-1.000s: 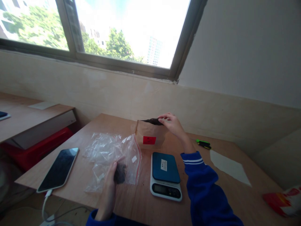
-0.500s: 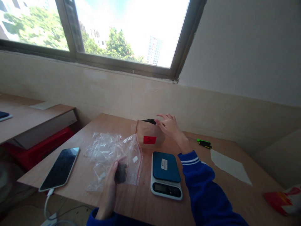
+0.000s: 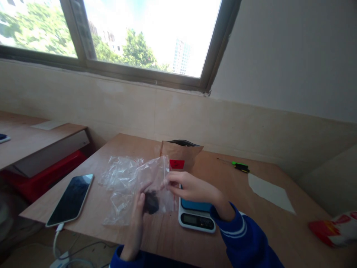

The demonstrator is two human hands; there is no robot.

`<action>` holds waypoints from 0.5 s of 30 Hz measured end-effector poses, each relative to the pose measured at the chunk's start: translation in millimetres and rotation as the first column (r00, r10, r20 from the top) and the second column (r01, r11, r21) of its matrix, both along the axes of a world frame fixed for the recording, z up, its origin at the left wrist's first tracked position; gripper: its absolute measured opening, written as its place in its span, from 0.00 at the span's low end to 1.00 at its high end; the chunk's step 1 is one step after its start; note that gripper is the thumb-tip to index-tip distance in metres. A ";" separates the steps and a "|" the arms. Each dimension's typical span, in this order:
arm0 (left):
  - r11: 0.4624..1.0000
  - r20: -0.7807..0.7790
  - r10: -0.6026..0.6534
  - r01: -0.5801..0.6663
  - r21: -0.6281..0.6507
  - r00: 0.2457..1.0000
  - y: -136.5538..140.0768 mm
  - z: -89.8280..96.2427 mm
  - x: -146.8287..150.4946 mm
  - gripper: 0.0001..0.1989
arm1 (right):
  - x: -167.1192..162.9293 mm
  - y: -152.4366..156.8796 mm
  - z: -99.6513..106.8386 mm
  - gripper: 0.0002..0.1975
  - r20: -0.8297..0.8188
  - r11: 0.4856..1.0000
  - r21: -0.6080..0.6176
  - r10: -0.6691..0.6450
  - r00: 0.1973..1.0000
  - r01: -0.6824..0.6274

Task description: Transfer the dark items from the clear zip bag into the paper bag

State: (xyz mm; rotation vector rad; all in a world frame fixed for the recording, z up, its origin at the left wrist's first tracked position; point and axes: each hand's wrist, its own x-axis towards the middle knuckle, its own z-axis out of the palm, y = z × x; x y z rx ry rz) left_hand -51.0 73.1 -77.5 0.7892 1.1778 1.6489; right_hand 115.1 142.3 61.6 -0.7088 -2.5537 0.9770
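one scale, one phone, two hands

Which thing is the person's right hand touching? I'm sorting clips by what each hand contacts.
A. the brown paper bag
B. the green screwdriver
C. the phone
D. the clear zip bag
D: the right hand pinches the top edge of the clear zip bag, over the scale, apart from the brown paper bag.

Left hand reaches up from six o'clock, fingers pointing to twelve, thumb pinched in. Right hand comes across from four o'clock in a blue sleeve, fingers pinched together toward nine, fingertips just beside the left hand's.
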 end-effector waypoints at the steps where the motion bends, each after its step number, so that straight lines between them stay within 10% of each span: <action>1: 1.000 -0.061 -0.009 0.011 0.026 0.998 -0.7 1.3 1.9 0.27 | -2.4 -1.7 -6.9 0.09 -0.001 0.999 -0.034 -0.004 1.000 0.004; 15: 0.996 -0.387 -0.030 0.059 0.063 0.922 -2.4 -5.7 13.3 0.24 | -11.4 -13.4 -56.3 0.17 -0.204 0.930 -0.367 -0.110 0.973 0.028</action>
